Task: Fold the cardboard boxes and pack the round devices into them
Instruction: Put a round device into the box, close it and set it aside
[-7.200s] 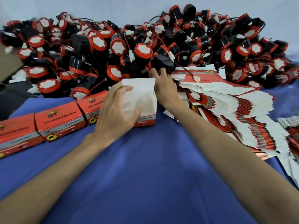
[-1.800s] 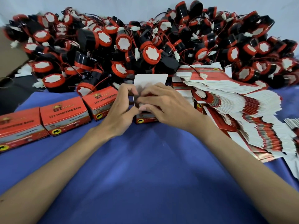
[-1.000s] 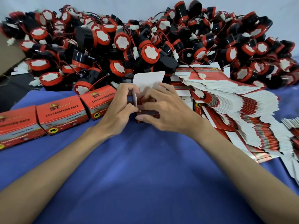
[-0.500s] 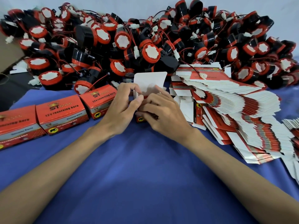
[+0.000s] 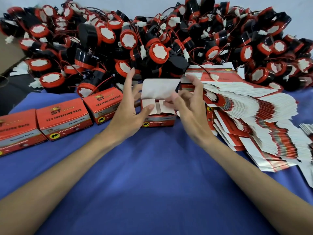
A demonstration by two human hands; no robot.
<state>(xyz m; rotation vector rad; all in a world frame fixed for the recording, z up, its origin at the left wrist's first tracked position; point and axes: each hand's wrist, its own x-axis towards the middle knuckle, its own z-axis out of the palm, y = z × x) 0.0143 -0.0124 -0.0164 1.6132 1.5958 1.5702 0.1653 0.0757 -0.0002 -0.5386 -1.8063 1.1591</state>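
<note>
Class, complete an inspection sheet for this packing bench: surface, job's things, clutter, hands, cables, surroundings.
Surface: blue cloth covers the bench.
Job's things: open box, lid flap up, side flaps folded in; three closed boxes left; flat box stack right; round devices pile behind.
Clutter: white scraps beside the pile's left end.
Hands: left hand thumb presses one side flap; right hand fingers touch the other.
Cables: red wires with white connectors tangled through the pile.
Surroundings: pale wall behind; brown cardboard at left edge.

The open box hides its contents under flaps — the leftmost box is cropped.
</note>
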